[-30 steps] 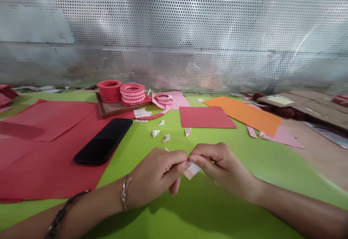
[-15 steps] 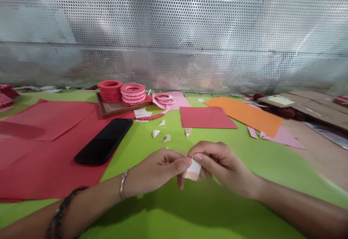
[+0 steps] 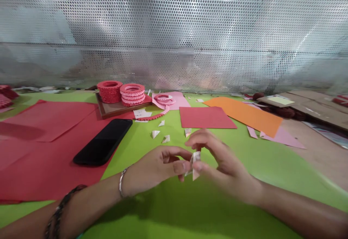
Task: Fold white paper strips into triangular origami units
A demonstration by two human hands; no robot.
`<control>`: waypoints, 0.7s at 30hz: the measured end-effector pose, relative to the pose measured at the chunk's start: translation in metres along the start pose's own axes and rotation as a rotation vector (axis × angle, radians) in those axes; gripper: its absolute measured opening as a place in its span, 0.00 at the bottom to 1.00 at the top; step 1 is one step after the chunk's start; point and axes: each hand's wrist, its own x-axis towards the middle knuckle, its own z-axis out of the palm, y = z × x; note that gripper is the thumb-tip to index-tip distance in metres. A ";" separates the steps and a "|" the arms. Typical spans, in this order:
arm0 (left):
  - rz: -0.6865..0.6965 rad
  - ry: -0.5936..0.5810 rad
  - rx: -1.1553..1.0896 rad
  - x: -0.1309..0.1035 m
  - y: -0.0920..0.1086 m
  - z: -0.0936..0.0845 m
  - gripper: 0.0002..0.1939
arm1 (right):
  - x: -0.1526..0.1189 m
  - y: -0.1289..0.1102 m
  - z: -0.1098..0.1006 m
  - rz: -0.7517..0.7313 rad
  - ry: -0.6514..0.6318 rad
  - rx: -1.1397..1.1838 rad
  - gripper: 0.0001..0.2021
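Note:
A small white-and-pale-pink piece of paper (image 3: 196,156), folded over, is held just above the green table. My left hand (image 3: 157,168) pinches its left edge between thumb and fingers. My right hand (image 3: 225,168), partly blurred, has its thumb against the paper's right side; its index finger is raised and curved over the top. Beyond the hands lie several small folded paper triangles (image 3: 166,138), one of them another white piece (image 3: 187,132) near my right fingertips.
A black phone (image 3: 103,142) rests on large red sheets (image 3: 67,173) at left. Behind it, a brown tray (image 3: 114,112) carries stacked red and pink rings (image 3: 132,94). A red card (image 3: 208,117), orange paper (image 3: 244,115) and cardboard (image 3: 318,105) lie farther right. A perforated metal panel (image 3: 174,32) stands behind.
The flat-looking piece of paper has turned and now shows a folded form. My right index finger has lifted away from it, opening a gap above the thumb. My left hand has barely moved.

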 end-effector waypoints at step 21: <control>-0.007 -0.110 -0.344 0.004 -0.016 -0.009 0.07 | -0.005 0.007 -0.001 -0.292 -0.059 -0.288 0.15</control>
